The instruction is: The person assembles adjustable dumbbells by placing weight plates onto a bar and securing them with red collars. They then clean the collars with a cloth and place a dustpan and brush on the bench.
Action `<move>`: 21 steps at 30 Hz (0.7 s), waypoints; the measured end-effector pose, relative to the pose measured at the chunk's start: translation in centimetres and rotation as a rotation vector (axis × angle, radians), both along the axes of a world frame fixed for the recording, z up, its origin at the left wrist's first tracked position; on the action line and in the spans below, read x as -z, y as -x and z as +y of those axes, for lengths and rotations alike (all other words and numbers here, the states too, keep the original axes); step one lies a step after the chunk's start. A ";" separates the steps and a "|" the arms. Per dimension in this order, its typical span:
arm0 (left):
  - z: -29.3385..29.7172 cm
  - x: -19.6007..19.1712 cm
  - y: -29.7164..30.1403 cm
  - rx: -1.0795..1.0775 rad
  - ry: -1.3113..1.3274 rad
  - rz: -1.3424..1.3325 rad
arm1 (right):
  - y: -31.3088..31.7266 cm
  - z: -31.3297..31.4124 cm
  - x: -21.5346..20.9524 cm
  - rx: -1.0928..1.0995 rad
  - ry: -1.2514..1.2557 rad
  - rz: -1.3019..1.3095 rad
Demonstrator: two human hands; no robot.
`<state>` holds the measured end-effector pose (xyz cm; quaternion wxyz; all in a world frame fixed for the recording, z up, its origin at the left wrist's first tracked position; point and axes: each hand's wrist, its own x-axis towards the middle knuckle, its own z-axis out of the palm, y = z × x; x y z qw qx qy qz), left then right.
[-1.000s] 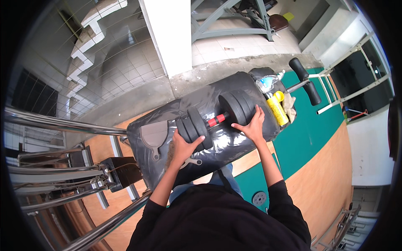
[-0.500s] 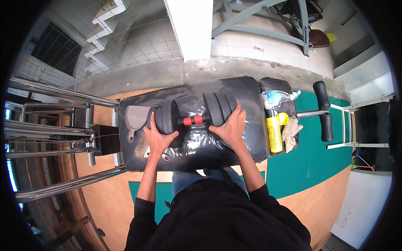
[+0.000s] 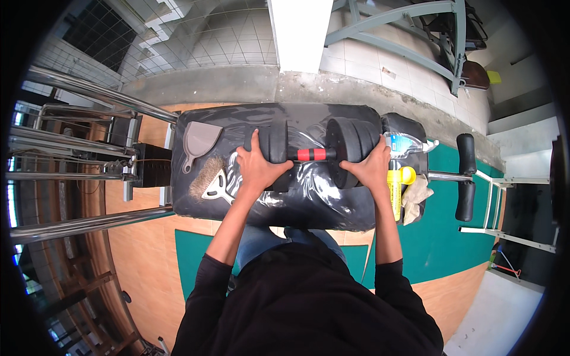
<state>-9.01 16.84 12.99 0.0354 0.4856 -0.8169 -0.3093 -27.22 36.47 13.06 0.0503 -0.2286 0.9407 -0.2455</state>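
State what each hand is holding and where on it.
Both hold one black dumbbell on the padded bench: the left hand grips its left weight plates, the right hand its right plates. The red-banded handle stays bare.

Glossy, wrinkled black plastic wraps the bench; the dumbbell plates look matt black
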 end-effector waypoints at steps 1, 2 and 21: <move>0.3 0.1 0.7 0.018 -0.001 0.015 | 0.3 0.5 -0.3 0.020 0.000 -0.001; 0.6 -0.2 1.5 0.029 0.002 0.018 | 0.5 0.9 -0.9 0.048 0.005 -0.044; 3.3 2.0 5.8 0.168 0.006 0.150 | 1.7 5.4 0.5 0.207 -0.034 0.023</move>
